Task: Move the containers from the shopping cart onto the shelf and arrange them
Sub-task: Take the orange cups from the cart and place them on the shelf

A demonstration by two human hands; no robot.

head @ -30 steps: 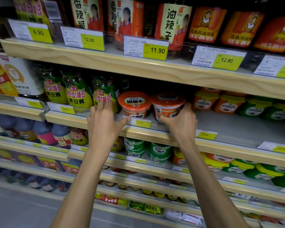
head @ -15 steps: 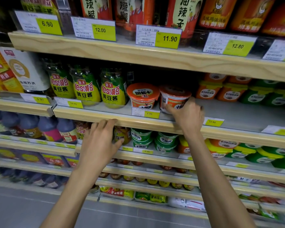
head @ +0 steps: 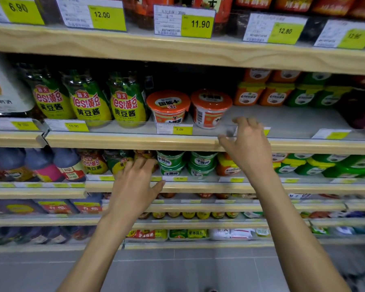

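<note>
Two red-lidded tubs are standing side by side on the shelf (head: 135,142), and both our hands are hovering empty.

Our right hand (head: 248,144) is spreading loose fingers just beside the right tub (head: 211,107); our left hand (head: 135,186) is lying flat, lower down. Next, we judge, we should be nudging it level with the left tub (head: 168,106).
</note>
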